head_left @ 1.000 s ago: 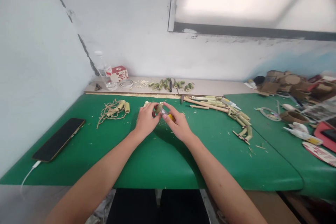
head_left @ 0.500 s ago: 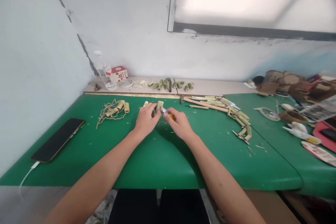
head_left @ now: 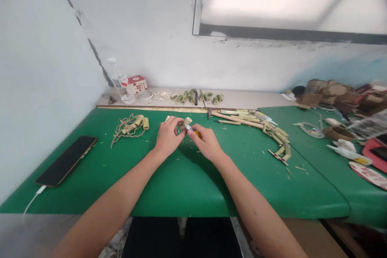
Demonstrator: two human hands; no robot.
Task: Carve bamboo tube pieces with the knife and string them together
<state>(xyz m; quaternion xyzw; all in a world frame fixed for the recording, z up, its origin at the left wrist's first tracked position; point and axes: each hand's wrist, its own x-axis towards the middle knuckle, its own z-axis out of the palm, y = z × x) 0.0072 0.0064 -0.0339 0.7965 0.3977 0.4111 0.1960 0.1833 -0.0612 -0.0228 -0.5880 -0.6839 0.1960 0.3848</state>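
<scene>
Between the fingers of my left hand (head_left: pixel 168 134) is a short bamboo tube (head_left: pixel 188 121), tilted so that its pale cut end shows. My right hand (head_left: pixel 206 141) is closed around a utility knife (head_left: pixel 197 134) with a yellow handle. The knife's blade lies against or very near the tube's side; contact is hard to make out. A small pale piece with dark marks (head_left: pixel 167 118) sits just behind my left hand, partly hidden by it. Fine shavings are scattered on the green mat (head_left: pixel 181 185) around both hands.
Bamboo tubes tangled with twine (head_left: pixel 130 127) lie left, beyond a phone (head_left: pixel 67 161) on a cable. Cut green bamboo pieces (head_left: pixel 191 96), a bottle (head_left: pixel 122 84) and a red box (head_left: pixel 136 84) line the back ledge. Right are a hammer (head_left: pixel 236 118), joined bamboo sections (head_left: pixel 279 139) and cardboard clutter (head_left: pixel 329 92).
The bamboo tube has turned in my left hand and tipped toward the right, exposing its open end. My right hand and the knife are in nearly the same place.
</scene>
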